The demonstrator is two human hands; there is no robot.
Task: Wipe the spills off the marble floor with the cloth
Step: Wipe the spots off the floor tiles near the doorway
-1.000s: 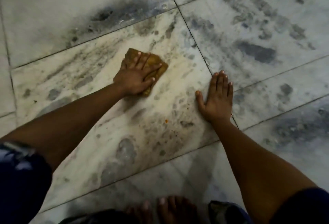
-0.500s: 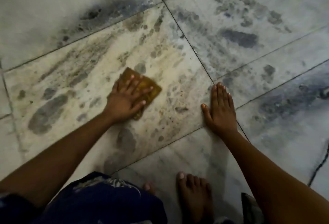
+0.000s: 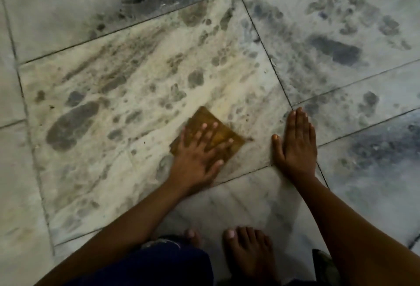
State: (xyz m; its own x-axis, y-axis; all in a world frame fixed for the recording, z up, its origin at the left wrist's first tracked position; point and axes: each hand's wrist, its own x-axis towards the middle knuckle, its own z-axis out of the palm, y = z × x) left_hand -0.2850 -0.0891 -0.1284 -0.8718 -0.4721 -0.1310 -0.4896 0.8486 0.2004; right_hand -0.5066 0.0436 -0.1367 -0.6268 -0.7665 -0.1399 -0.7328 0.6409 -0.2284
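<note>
Cloth [image 3: 223, 136], brown and folded square, lies flat under left hand [image 3: 197, 156].

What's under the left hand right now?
The folded brown cloth, pressed flat on the marble floor by the left hand. Any spill beneath the cloth is hidden.

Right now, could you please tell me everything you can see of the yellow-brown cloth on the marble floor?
The yellow-brown cloth is a flat, roughly square folded pad, its colour mustard to ochre and its edges slightly motion-blurred. It lies on the stained marble floor, one corner pointing away from the person, near the tile's near-right joint. The left hand presses on it with spread, straight fingers, covering its near half. Nothing else touches it.
</note>
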